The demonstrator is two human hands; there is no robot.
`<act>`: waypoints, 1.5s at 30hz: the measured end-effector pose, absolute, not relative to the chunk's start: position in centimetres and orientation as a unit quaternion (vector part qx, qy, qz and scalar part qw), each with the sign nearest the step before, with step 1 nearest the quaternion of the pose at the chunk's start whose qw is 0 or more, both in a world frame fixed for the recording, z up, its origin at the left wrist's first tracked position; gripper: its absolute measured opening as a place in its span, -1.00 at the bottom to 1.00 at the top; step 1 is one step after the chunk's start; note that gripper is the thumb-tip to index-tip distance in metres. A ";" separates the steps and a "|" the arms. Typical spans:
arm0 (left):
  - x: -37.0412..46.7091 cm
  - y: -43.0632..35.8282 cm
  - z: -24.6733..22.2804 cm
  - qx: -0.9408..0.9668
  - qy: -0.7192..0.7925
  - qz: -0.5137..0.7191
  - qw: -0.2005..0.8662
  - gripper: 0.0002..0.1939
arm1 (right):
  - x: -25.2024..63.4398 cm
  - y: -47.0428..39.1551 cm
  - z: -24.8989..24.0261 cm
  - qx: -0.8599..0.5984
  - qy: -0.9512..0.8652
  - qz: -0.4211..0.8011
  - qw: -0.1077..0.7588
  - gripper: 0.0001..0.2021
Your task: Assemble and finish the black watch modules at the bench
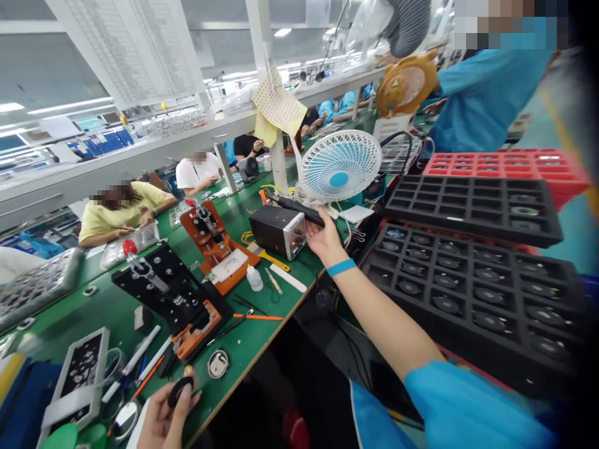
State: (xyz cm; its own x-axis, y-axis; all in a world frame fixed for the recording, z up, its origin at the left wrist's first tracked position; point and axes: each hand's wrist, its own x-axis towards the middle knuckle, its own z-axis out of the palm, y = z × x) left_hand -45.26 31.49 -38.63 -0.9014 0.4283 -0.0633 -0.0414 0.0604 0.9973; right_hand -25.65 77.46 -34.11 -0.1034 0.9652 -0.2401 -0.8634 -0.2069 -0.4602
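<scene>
My left hand (165, 415) is at the bottom, its thumb and fingers closed on a small black round part (180, 391). Beside it on the green bench lies a round silver-and-white part (218, 364). My right hand (322, 237), arm stretched forward, grips the end of a black rod-shaped tool (299, 208). The tool lies across the top of a black control box (274, 229) with a lit red light. What kind of tool it is, I cannot tell. A black clamp fixture (163, 293) with a red-knobbed lever stands ahead of my left hand.
An orange clamp fixture (208, 231), a white bottle (254, 279) and a white fan (340, 165) stand on the bench. Black compartment trays (468, 234) holding round parts are stacked at right. A parts tray (103, 343) lies at left. Several co-workers sit or stand around.
</scene>
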 end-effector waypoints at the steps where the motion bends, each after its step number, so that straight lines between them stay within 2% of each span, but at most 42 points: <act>1: -45.2 31.5 -38.5 0.138 0.706 0.672 0.174 -0.31 | -25.4 77.4 -34.4 -0.253 -0.096 0.738 0.618 -0.80; 5: -45.1 31.4 -38.1 0.136 0.701 0.674 0.186 -0.34 | -24.0 76.6 -35.4 -0.256 -0.091 0.759 0.592 -0.80; 10: -44.6 31.5 -37.1 0.146 0.713 0.658 0.193 -0.38 | -21.6 74.8 -36.0 -0.236 -0.110 0.795 0.548 -0.71; 16: -44.0 31.9 -36.1 0.171 0.729 0.634 0.193 -0.40 | -21.4 74.8 -36.1 -0.250 -0.131 0.791 0.543 -0.60; 20: -44.3 31.7 -36.2 0.164 0.729 0.632 0.207 -0.38 | -20.7 74.1 -35.8 -0.268 -0.174 0.788 0.526 -0.62; 25: -44.8 31.7 -35.3 0.178 0.711 0.629 0.260 -0.35 | -18.8 68.3 -37.1 -0.285 -0.266 0.757 0.524 -0.71; 26: -44.7 32.0 -34.8 0.193 0.703 0.621 0.288 -0.35 | -18.9 66.9 -37.7 -0.297 -0.324 0.726 0.529 -0.70; 27: -44.6 32.5 -34.3 0.215 0.693 0.610 0.319 -0.37 | -19.2 65.5 -38.3 -0.315 -0.462 0.650 0.515 -0.66; 30: -43.9 35.1 -32.9 0.314 0.634 0.534 0.463 -0.50 | -21.2 62.6 -39.8 -0.328 -0.781 0.327 0.419 -0.55; 32: -43.4 37.4 -32.4 0.356 0.588 0.490 0.536 -0.56 | -22.9 61.9 -40.3 -0.330 -0.860 0.160 0.355 -0.54; 35: -43.3 40.5 -32.4 0.379 0.555 0.451 0.587 -0.63 | -24.6 62.4 -40.1 -0.342 -0.885 0.076 0.306 -0.62; 38: -44.0 42.2 -32.8 0.385 0.545 0.430 0.608 -0.63 | -24.2 63.2 -39.5 -0.343 -0.879 0.098 0.318 -0.60; 40: -44.7 42.6 -33.0 0.375 0.537 0.438 0.615 -0.62 | -23.2 63.0 -39.0 -0.340 -0.855 0.161 0.358 -0.59; 43: -45.5 42.4 -33.4 0.339 0.533 0.466 0.620 -0.61 | -21.9 60.8 -38.7 -0.337 -0.765 0.350 0.422 -0.62; 45: -45.7 41.9 -33.6 0.319 0.531 0.479 0.622 -0.62 | -21.8 58.2 -38.6 -0.345 -0.694 0.468 0.424 -0.63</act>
